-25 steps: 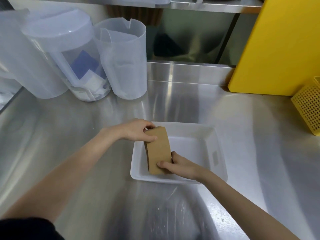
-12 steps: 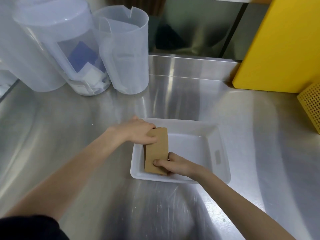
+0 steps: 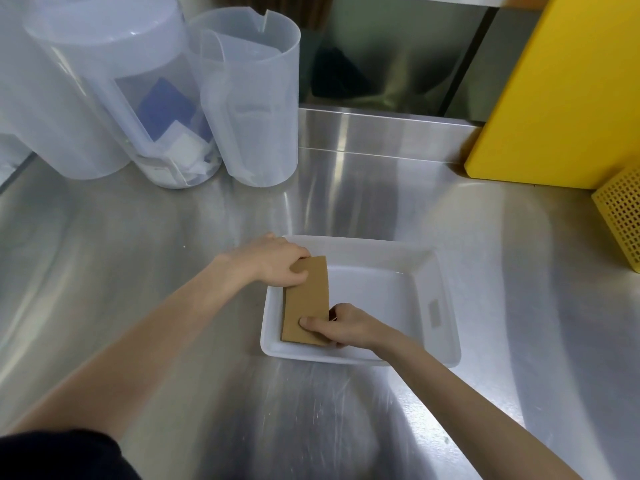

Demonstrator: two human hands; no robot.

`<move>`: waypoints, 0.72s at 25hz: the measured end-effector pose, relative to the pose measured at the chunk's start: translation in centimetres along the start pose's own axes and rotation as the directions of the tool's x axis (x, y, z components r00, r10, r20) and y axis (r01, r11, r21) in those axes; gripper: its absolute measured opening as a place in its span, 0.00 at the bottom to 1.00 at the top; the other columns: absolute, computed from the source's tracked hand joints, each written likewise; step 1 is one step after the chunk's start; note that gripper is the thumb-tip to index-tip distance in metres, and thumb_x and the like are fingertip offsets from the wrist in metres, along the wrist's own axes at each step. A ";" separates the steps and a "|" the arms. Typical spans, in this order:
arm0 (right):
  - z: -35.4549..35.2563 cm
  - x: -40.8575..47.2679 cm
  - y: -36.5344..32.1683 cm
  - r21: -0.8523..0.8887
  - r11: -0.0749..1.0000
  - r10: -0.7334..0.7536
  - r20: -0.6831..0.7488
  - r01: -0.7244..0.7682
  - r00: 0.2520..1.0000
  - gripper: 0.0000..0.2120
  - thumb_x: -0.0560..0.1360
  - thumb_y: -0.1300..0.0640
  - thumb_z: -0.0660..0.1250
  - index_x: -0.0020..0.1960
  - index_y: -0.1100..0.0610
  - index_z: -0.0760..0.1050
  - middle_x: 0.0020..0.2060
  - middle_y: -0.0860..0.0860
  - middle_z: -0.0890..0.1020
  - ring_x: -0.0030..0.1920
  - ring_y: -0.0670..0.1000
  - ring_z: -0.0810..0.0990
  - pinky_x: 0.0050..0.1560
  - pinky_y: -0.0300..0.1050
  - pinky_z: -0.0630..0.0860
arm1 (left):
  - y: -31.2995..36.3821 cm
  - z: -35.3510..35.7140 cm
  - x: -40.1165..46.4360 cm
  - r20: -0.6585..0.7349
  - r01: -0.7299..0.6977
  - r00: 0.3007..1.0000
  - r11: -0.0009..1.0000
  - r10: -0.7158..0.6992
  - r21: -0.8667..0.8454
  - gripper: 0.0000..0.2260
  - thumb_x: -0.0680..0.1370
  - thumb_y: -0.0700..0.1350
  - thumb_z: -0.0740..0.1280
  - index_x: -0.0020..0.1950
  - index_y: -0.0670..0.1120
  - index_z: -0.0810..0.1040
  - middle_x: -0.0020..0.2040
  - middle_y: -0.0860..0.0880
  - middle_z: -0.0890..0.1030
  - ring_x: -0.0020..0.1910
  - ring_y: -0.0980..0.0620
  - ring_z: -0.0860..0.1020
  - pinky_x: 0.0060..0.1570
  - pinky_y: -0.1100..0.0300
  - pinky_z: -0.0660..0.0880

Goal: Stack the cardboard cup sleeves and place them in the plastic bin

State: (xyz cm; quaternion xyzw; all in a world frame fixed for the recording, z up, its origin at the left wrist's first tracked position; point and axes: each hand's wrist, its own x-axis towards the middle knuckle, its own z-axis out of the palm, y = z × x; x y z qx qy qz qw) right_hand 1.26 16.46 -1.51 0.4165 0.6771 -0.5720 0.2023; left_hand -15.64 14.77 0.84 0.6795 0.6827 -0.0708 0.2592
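Stainless steel surface fills the frame. White plastic bin sits at centre. Stack of cardboard sleeves lies against the bin's left wall. Left hand grips the stack's upper end; right hand pinches its lower end.

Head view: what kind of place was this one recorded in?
Probably a café or commercial kitchen prep area: a stainless steel counter, translucent plastic pitchers, a yellow cutting board, and cardboard cup sleeves held in a white plastic bin.
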 end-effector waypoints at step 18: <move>-2.6 -4.2 -0.2 -0.406 0.911 -0.237 -0.368 0.073 0.899 0.32 0.73 0.43 0.62 0.71 0.56 0.58 0.70 0.54 0.68 0.68 0.55 0.67 0.68 0.51 0.66 | 1.5 -2.5 -4.2 -0.140 0.085 0.985 0.992 -0.098 -0.094 0.21 0.77 0.50 0.56 0.69 0.46 0.63 0.70 0.46 0.69 0.68 0.47 0.67 0.67 0.52 0.65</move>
